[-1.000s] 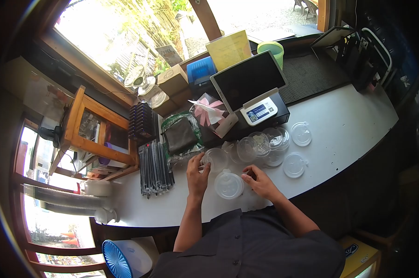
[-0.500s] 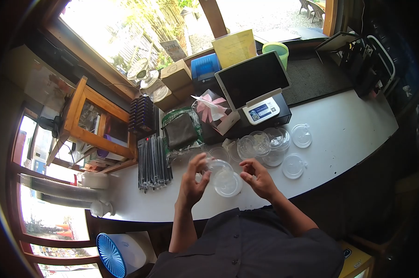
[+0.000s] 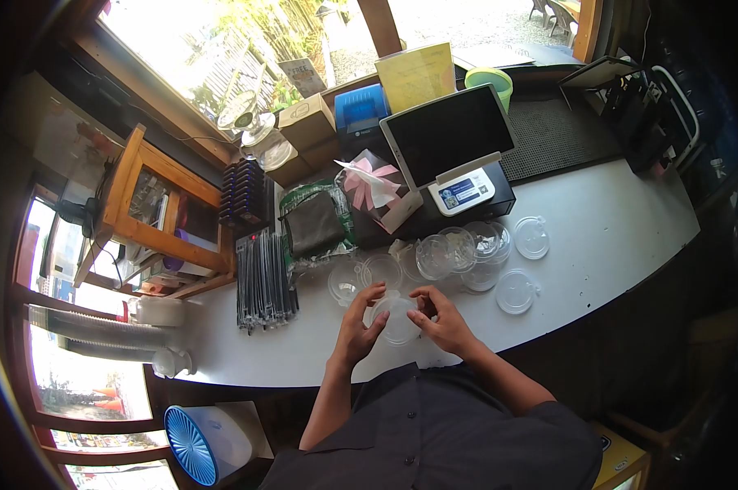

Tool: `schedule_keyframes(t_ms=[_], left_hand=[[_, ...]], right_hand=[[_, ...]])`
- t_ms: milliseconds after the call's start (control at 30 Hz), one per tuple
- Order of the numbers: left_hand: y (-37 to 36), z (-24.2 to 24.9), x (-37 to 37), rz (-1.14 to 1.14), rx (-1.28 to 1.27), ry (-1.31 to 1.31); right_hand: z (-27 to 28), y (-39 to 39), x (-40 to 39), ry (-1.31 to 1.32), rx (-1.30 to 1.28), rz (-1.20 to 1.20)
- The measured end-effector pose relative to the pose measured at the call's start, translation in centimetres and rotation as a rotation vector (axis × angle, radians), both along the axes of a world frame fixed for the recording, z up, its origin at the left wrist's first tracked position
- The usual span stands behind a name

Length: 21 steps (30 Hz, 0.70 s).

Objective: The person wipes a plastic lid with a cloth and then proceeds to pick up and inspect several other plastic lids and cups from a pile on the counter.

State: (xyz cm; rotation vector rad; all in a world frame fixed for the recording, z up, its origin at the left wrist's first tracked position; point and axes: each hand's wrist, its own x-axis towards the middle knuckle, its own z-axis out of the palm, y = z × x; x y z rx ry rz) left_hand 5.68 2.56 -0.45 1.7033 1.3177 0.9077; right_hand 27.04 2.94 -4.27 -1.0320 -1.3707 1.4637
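Observation:
Between my two hands is a clear round plastic lid (image 3: 397,317). My left hand (image 3: 357,328) grips its left side, thumb and fingers curved round the edge. On the other side my right hand (image 3: 444,320) has its thumb and fingers at the right edge of the lid. Just beyond my hands, more clear lids (image 3: 381,271) lie on the white counter (image 3: 303,359). To the right is an overlapping group of clear lids (image 3: 459,249), with a single lid (image 3: 517,291) and another lid (image 3: 532,238) beside it.
Wrapped black straws (image 3: 264,282) lie at the left, beside a green-edged plastic pack (image 3: 316,224). Behind stand a tablet screen (image 3: 449,135), a tissue box (image 3: 397,214) and a cardboard box (image 3: 307,129). A wooden cabinet (image 3: 169,245) borders the left side.
My right hand has moved left to the lid, and its fingers have closed in on the edge. My left hand has shifted slightly right and toward me with the lid.

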Motion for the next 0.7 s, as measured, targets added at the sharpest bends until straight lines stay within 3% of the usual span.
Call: schedule_keyframes(t_ms=[167,467,567,600,700], left_hand=[[0.0,-2.0,0.6,0.075,-0.091,-0.169],[-0.4,-4.5,0.5,0.194,0.071,-0.348],[0.5,-6.0,-1.7,0.49,0.179,-0.237],[1.0,-5.9,-2.8,0.566,0.152,-0.089],[2.2,-5.9,-4.9,0.532,0.298,0.379]], right_hand=[[-0.6,0.5,0.0,-0.033,-0.039,0.013],[-3.1,0.7,0.1,0.106,-0.143,0.019],[-3.8,0.9,0.6,0.177,-0.161,-0.026],[-3.8,0.8,0.7,0.196,-0.166,-0.039],[-4.0,0.9,0.5,0.194,-0.151,-0.062]])
